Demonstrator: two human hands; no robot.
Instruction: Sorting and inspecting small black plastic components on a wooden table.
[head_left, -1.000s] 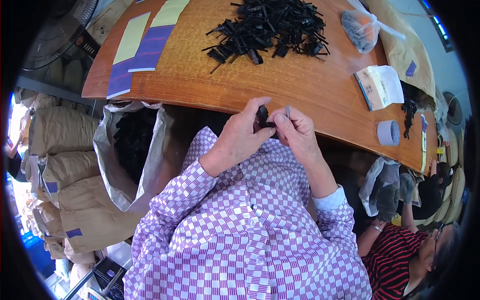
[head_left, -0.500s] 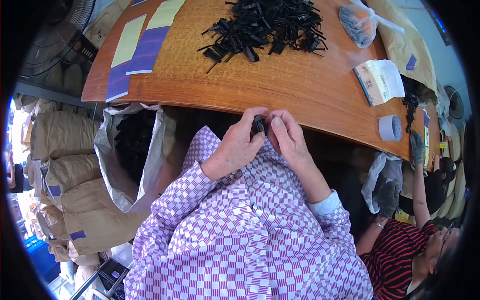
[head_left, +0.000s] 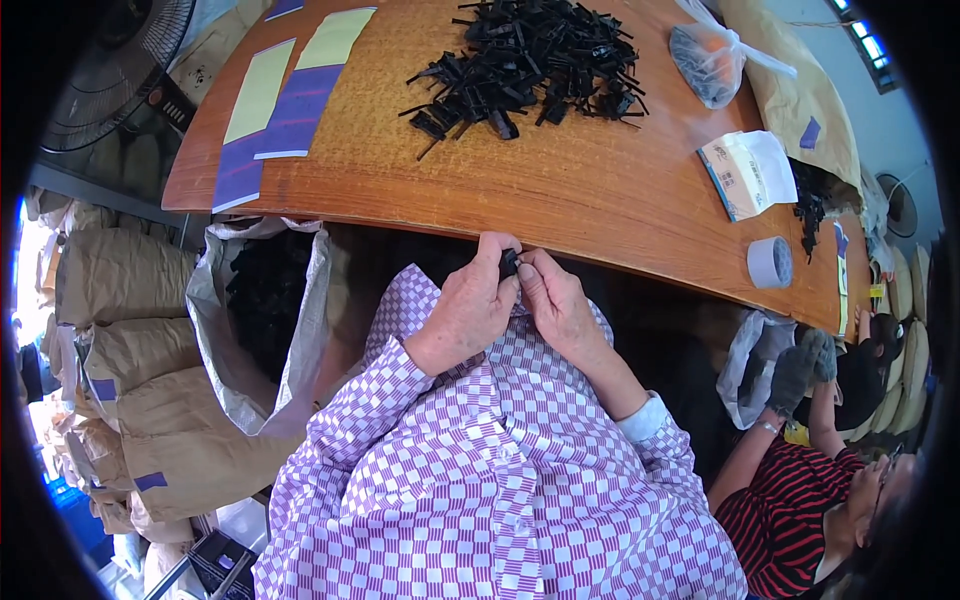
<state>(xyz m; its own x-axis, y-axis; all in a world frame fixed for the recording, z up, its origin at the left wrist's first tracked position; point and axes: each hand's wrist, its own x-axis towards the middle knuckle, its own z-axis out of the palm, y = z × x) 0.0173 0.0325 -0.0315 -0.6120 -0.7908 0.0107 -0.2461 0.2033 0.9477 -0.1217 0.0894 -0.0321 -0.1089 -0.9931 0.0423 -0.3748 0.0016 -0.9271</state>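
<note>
Head view: one small black plastic part (head_left: 508,263) is pinched between left hand (head_left: 468,312) and right hand (head_left: 556,303), both grips closed on it, at the surface's (head_left: 560,200) near edge; one heap of black parts (head_left: 530,60) lies at the far edge.

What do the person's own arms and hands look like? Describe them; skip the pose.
Both arms wear long sleeves of a purple-and-white checked shirt; a light inner cuff shows at the right wrist. The left hand and right hand are bare, with no gloves and no rings or watch visible.
</note>
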